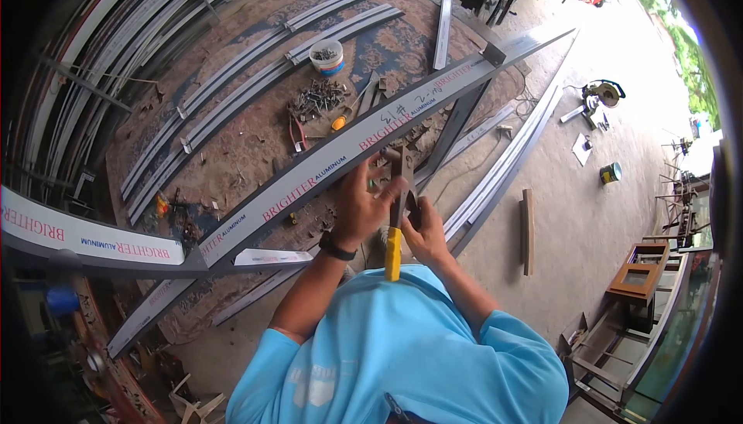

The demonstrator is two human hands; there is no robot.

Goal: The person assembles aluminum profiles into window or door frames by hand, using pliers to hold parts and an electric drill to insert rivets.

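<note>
Between my hands a tool with a yellow handle (393, 255) and a grey metal upper part stands nearly upright in front of my shirt. My left hand (361, 206), with a dark band at the wrist, has its thumb across the metal of this tool; its other fingers bend under the frame's edge. Right beside the tool, my right hand (427, 234) pinches a small dark piece (414, 209); I cannot tell whether it belongs to the tool. Just beyond both hands runs a long curved aluminium frame (321, 170) with printed protective film.
Curved aluminium strips (255, 60) lie on a patterned carpet (255, 18). A white tub of hardware (326, 57), a heap of screws (321, 97) and red-handled pliers (297, 131) are there too. On the right are a power saw (602, 95), a wooden bar (528, 230) and a tin (611, 172).
</note>
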